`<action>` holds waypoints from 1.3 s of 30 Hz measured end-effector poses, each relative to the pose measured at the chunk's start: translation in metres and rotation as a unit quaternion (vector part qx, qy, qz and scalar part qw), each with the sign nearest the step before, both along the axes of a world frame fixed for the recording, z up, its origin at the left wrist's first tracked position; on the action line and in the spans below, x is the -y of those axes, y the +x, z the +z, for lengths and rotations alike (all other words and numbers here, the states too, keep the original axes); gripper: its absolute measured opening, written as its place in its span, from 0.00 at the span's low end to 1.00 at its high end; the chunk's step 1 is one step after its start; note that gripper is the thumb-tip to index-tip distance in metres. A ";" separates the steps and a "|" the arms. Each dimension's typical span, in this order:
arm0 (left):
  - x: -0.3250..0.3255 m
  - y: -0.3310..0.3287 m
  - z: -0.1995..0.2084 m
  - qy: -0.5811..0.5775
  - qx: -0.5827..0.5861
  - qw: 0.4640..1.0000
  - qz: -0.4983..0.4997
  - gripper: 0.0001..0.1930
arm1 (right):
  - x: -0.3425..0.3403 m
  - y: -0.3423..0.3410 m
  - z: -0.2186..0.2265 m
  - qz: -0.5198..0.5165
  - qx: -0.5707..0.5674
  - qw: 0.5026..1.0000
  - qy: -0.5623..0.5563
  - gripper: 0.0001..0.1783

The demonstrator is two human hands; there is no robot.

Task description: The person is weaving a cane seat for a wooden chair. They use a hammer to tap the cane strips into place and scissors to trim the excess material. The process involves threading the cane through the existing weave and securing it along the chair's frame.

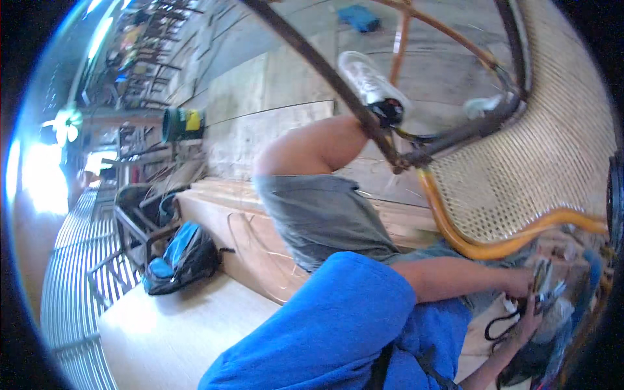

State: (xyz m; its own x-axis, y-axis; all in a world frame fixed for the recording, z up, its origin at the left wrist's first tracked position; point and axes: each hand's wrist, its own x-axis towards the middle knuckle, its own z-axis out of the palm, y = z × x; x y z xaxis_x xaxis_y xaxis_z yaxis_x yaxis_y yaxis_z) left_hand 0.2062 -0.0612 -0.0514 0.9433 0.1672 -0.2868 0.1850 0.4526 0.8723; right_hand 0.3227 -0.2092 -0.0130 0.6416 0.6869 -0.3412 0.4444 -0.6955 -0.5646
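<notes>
Left of the dark chair (134, 199) stand a ribbed wall (75, 276) and a glaring opening (45, 179), while worn floor panels (237, 84) spread to its right.

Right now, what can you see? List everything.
Woven cane panel, curved wooden edge: one, cream and orange, right.
Slim straight frame: one, dark brown, top right.
Crumpled bundle: one, blue, top.
Fabric backpack: one, black and blue, lower left.
Flat board: one, pale, under backpack.
Cylindrical container: one, green and yellow, left.
Bladed fan: one, pale green, left.
Blurred furniture: many, dark, left.
Blurred object: one, silvery, at hands.
Cloth shirt: one, blue, lower centre.
Cloth shorts: one pair, grey, centre.
Shoe: one, white, upper centre.
Left hand: one, bare, far right.
Right hand: one, bare, beneath left.
</notes>
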 end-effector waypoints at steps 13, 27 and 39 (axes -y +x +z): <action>-0.014 -0.005 0.001 -0.103 -0.025 0.994 0.005 0.13 | -0.057 0.008 0.034 -0.111 -0.226 0.967 0.023 0.23; -0.015 -0.003 0.009 -0.239 -0.087 0.967 0.025 0.03 | -0.020 -0.047 0.040 -0.123 -0.090 0.988 -0.036 0.31; -0.023 -0.003 0.011 -0.302 -0.121 0.945 0.019 0.04 | -0.017 -0.058 0.028 -0.064 -0.072 0.994 -0.047 0.35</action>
State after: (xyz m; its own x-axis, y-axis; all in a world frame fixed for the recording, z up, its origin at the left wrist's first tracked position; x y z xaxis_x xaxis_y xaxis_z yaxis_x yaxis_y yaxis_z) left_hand 0.2030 -0.0387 -0.0405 0.8343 -0.0641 -0.5476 0.3199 0.8651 0.3862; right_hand 0.2645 -0.1921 0.0155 0.6610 0.5644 -0.4945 0.2682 -0.7932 -0.5467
